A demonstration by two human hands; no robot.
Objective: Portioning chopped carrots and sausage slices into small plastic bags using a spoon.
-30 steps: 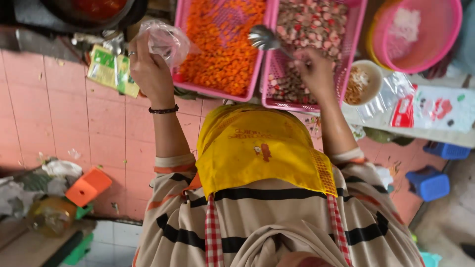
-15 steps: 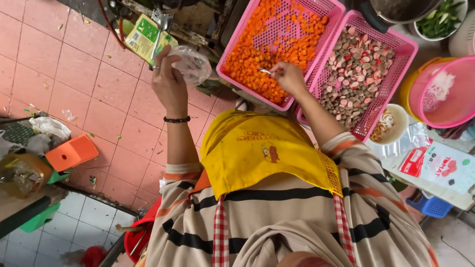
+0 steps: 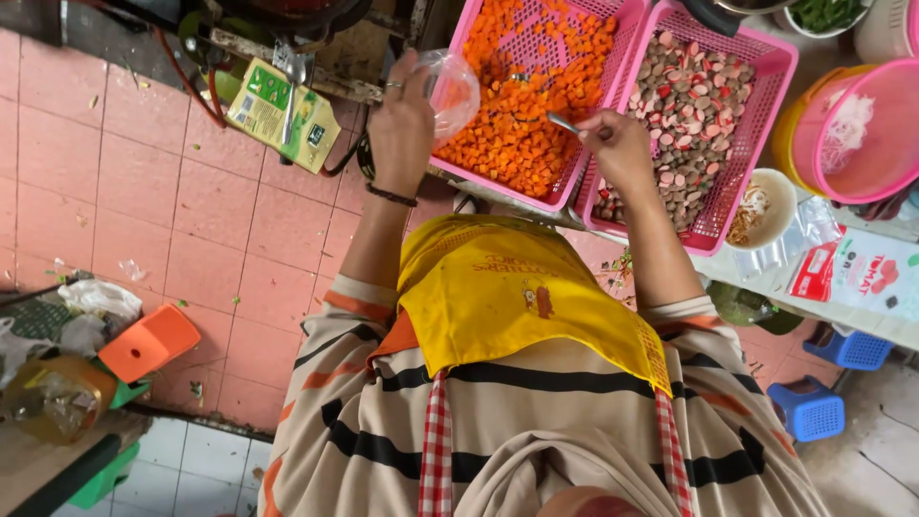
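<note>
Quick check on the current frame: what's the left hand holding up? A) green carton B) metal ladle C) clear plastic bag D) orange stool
C: the left hand grips a clear plastic bag held over the pink basket of diced carrot, while the right hand holds a metal spoon.

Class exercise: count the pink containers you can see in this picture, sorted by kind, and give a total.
Pink rectangular mesh baskets: 2, one with diced carrot and one with sliced sausage pieces.
Pink round basin: 1, at the right edge.
Total: 3 pink containers.
</note>
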